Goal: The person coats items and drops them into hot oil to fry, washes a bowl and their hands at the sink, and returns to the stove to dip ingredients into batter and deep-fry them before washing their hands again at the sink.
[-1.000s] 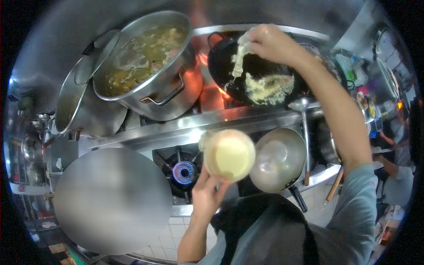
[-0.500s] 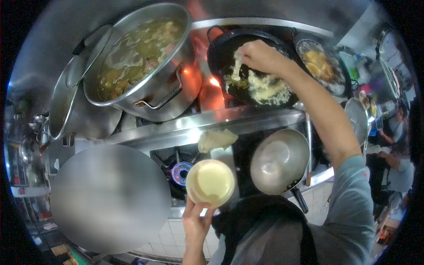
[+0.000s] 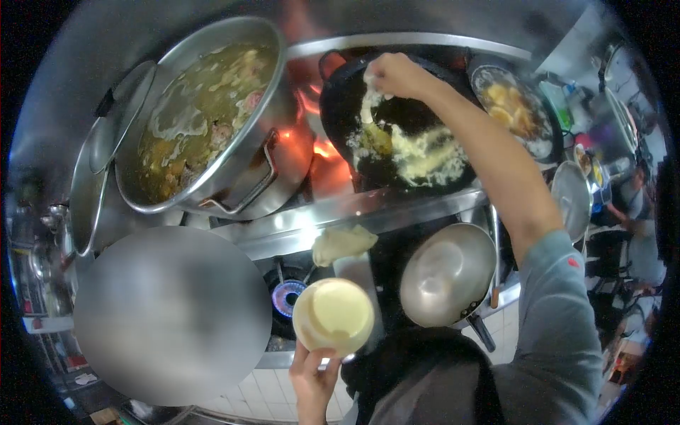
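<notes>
My left hand [image 3: 313, 375] grips a round bowl [image 3: 333, 318] of pale yellow batter by its rim, near the lit gas burner [image 3: 288, 298]. Above a black wok [image 3: 338, 95] of oil, my right hand [image 3: 397, 75] is closed on a pale, batter-coated strip [image 3: 369, 105] that hangs down toward the oil. Lumpy pale batter [image 3: 428, 157] is frying with bubbles around it on the wok's right side. A smaller yellowish piece [image 3: 377, 139] floats below the hanging strip.
A large steel pot [image 3: 244, 185] of broth stands to the left, flames beside it. At the right, another pan holds frying yellow pieces [image 3: 511, 108]. A steel pan [image 3: 449, 275] and a folded cloth [image 3: 345, 245] lie nearer. A blurred oval covers the lower left. People show at far right.
My right hand has shifted slightly left over the wok, still holding the strip. The whole view has tilted a little, and the bowl appears slightly lower.
</notes>
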The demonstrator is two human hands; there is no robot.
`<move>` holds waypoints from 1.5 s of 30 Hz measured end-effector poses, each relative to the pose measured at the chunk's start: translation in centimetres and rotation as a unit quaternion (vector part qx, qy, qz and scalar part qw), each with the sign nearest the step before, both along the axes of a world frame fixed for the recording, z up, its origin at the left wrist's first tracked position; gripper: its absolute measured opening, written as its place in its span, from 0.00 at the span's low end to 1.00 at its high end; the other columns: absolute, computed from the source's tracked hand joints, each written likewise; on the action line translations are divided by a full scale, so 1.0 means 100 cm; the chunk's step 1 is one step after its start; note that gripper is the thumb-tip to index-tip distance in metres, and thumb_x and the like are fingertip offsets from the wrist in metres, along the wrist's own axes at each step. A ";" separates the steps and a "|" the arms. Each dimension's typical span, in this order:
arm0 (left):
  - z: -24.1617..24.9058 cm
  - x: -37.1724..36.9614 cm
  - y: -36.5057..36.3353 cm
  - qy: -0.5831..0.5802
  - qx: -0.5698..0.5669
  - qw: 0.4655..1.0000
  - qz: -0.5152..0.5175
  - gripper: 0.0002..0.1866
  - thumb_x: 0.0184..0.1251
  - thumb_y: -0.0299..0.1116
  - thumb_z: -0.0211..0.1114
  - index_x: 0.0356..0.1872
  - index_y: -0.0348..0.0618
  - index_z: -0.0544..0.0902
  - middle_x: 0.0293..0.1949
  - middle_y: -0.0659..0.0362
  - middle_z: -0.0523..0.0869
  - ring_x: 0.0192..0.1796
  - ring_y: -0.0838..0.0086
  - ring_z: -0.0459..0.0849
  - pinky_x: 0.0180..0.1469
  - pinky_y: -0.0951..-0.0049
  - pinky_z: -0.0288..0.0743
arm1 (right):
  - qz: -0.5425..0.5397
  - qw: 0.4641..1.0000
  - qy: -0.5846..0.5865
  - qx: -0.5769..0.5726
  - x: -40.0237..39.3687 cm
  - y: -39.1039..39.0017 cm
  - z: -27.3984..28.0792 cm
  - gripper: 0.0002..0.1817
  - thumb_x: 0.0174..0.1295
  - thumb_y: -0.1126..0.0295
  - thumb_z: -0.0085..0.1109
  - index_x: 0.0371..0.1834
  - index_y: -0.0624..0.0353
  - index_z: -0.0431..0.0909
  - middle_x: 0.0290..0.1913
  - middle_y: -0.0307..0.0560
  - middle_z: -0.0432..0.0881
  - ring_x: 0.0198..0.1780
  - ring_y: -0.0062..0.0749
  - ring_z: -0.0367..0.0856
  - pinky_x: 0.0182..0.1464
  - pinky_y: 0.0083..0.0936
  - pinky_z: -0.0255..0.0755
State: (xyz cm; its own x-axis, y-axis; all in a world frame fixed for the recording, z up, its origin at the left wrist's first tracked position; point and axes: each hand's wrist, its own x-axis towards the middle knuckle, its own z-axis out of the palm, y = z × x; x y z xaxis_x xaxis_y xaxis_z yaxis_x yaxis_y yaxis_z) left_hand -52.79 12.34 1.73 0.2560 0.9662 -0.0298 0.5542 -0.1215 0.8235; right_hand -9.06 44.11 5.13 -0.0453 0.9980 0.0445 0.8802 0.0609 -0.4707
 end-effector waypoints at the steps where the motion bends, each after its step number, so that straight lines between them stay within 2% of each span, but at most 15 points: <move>1: 0.001 0.001 0.001 0.010 0.001 1.000 -0.003 0.15 0.46 0.23 0.82 0.30 0.40 0.82 0.51 0.43 0.87 0.52 0.53 0.88 0.49 0.65 0.82 | -0.001 1.000 0.001 0.000 0.005 0.004 -0.003 0.10 0.61 0.69 0.57 0.38 0.62 0.85 0.37 0.58 0.87 0.42 0.55 0.87 0.48 0.41 0.80; 4: 0.000 0.005 0.004 0.019 0.013 1.000 -0.008 0.14 0.46 0.23 0.82 0.30 0.40 0.82 0.51 0.42 0.87 0.52 0.52 0.88 0.49 0.64 0.82 | -0.027 0.997 -0.042 0.066 0.025 0.016 -0.023 0.11 0.62 0.69 0.58 0.42 0.61 0.86 0.42 0.58 0.88 0.46 0.51 0.87 0.51 0.40 0.79; 6: -0.002 0.007 0.005 0.016 0.022 1.000 -0.008 0.14 0.46 0.23 0.81 0.30 0.40 0.82 0.51 0.42 0.87 0.53 0.52 0.88 0.49 0.64 0.82 | -0.065 0.977 -0.015 0.202 0.038 0.020 -0.039 0.13 0.67 0.69 0.58 0.51 0.60 0.84 0.41 0.55 0.88 0.45 0.39 0.89 0.53 0.35 0.79; 11: -0.023 0.004 0.001 0.032 0.022 0.998 -0.044 0.12 0.49 0.23 0.79 0.32 0.39 0.84 0.51 0.42 0.86 0.52 0.51 0.87 0.50 0.64 0.81 | -0.056 0.977 0.182 0.094 0.054 -0.006 -0.032 0.19 0.68 0.69 0.60 0.60 0.67 0.78 0.45 0.49 0.87 0.50 0.32 0.86 0.56 0.28 0.78; 14: -0.032 0.009 0.001 0.006 0.050 0.996 -0.067 0.11 0.49 0.22 0.79 0.32 0.39 0.84 0.53 0.42 0.85 0.55 0.51 0.86 0.53 0.63 0.80 | -0.076 0.880 0.460 0.087 0.020 -0.051 -0.008 0.19 0.70 0.69 0.61 0.59 0.70 0.78 0.51 0.48 0.85 0.53 0.31 0.85 0.60 0.26 0.79; 18: -0.032 0.017 0.001 -0.020 0.052 0.995 -0.086 0.13 0.48 0.24 0.80 0.31 0.42 0.82 0.55 0.44 0.85 0.54 0.53 0.87 0.49 0.64 0.83 | -0.090 0.778 0.621 0.032 -0.036 -0.122 0.015 0.16 0.69 0.72 0.62 0.56 0.70 0.79 0.51 0.51 0.85 0.53 0.33 0.85 0.59 0.27 0.82; 22: -0.043 0.021 -0.004 -0.008 0.085 0.992 -0.093 0.14 0.49 0.27 0.81 0.31 0.41 0.81 0.55 0.46 0.85 0.49 0.57 0.89 0.46 0.65 0.85 | 0.016 0.732 0.674 -0.095 -0.114 -0.208 0.000 0.13 0.69 0.72 0.61 0.53 0.66 0.82 0.52 0.53 0.86 0.47 0.34 0.88 0.54 0.30 0.84; 24: -0.042 0.017 -0.013 -0.013 0.054 0.993 -0.104 0.11 0.51 0.27 0.78 0.33 0.43 0.83 0.62 0.44 0.80 0.50 0.48 0.87 0.48 0.60 0.84 | 0.005 0.777 0.609 -0.159 -0.158 -0.245 -0.012 0.13 0.67 0.71 0.63 0.52 0.65 0.82 0.50 0.50 0.87 0.44 0.33 0.89 0.50 0.32 0.84; 26: -0.048 0.012 -0.023 -0.002 0.060 0.993 -0.099 0.11 0.50 0.26 0.78 0.33 0.44 0.83 0.61 0.45 0.81 0.51 0.48 0.87 0.48 0.60 0.84 | 0.133 0.880 0.431 -0.146 -0.182 -0.275 -0.048 0.14 0.64 0.71 0.64 0.50 0.65 0.83 0.44 0.52 0.88 0.42 0.38 0.89 0.47 0.34 0.83; 28: -0.066 0.002 -0.035 -0.007 0.058 0.992 -0.109 0.11 0.50 0.26 0.78 0.33 0.44 0.83 0.61 0.45 0.81 0.51 0.49 0.87 0.48 0.59 0.83 | 0.236 0.945 0.226 -0.022 -0.209 -0.309 -0.066 0.12 0.66 0.71 0.58 0.50 0.62 0.83 0.39 0.58 0.86 0.41 0.47 0.88 0.46 0.38 0.81; 30: -0.084 -0.006 -0.047 -0.012 0.056 0.991 -0.118 0.11 0.50 0.26 0.78 0.33 0.44 0.83 0.61 0.45 0.81 0.51 0.49 0.87 0.48 0.59 0.83 | 0.251 0.932 0.094 -0.243 -0.227 -0.330 -0.098 0.10 0.62 0.71 0.58 0.44 0.62 0.83 0.40 0.64 0.84 0.41 0.55 0.86 0.47 0.44 0.79; 32: -0.099 -0.007 -0.059 0.003 0.068 0.991 -0.112 0.14 0.46 0.24 0.80 0.32 0.42 0.82 0.59 0.46 0.83 0.53 0.53 0.87 0.51 0.64 0.83 | 0.244 0.933 0.090 -0.248 -0.237 -0.351 -0.115 0.09 0.61 0.72 0.59 0.42 0.62 0.83 0.39 0.63 0.84 0.41 0.55 0.86 0.46 0.45 0.79; 37: -0.116 -0.009 -0.067 -0.042 0.082 0.986 -0.136 0.12 0.52 0.24 0.76 0.35 0.40 0.82 0.62 0.41 0.79 0.58 0.44 0.82 0.52 0.58 0.82 | 0.239 0.940 0.043 -0.241 -0.245 -0.365 -0.114 0.07 0.59 0.72 0.61 0.39 0.62 0.83 0.39 0.60 0.86 0.44 0.55 0.86 0.47 0.46 0.79; 42: -0.083 -0.034 -0.039 -0.024 0.024 0.986 -0.164 0.20 0.60 0.21 0.70 0.55 0.44 0.84 0.67 0.41 0.76 0.69 0.48 0.76 0.67 0.60 0.74 | 0.226 0.949 0.013 -0.219 -0.243 -0.366 -0.137 0.09 0.61 0.70 0.60 0.39 0.61 0.85 0.40 0.57 0.87 0.43 0.52 0.88 0.47 0.44 0.81; 45: -0.076 -0.016 0.033 0.003 0.180 0.975 -0.129 0.18 0.67 0.23 0.66 0.58 0.38 0.82 0.62 0.40 0.80 0.64 0.50 0.81 0.65 0.59 0.75 | 0.213 0.953 0.020 -0.216 -0.248 -0.363 -0.137 0.09 0.61 0.70 0.59 0.39 0.61 0.85 0.41 0.57 0.87 0.44 0.52 0.88 0.48 0.43 0.81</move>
